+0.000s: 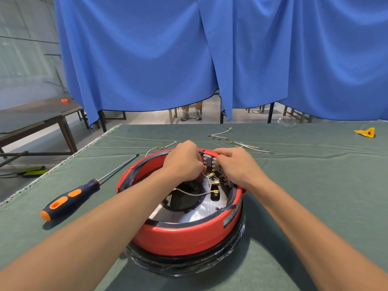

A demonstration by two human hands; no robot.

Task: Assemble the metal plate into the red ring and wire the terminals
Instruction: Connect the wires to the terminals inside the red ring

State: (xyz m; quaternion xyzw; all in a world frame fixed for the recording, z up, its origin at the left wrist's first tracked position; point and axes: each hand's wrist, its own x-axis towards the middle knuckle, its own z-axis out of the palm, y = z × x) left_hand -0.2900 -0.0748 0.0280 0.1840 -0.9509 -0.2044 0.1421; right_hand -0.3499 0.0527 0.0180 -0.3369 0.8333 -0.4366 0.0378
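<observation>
The red ring stands on a black base on the green cloth, with the metal plate seated inside it. A grey terminal block with brass tabs sits at the ring's far inner side. My left hand is curled, pinching a white wire's brass end at the block. My right hand grips the block from the right, fingers curled over its top. A white wire with brass connectors lies across the plate's dark centre hole.
A screwdriver with a navy and orange handle lies left of the ring. Loose white wires and small dark screws lie beyond it. A yellow scrap sits far right. The table's left edge runs diagonally.
</observation>
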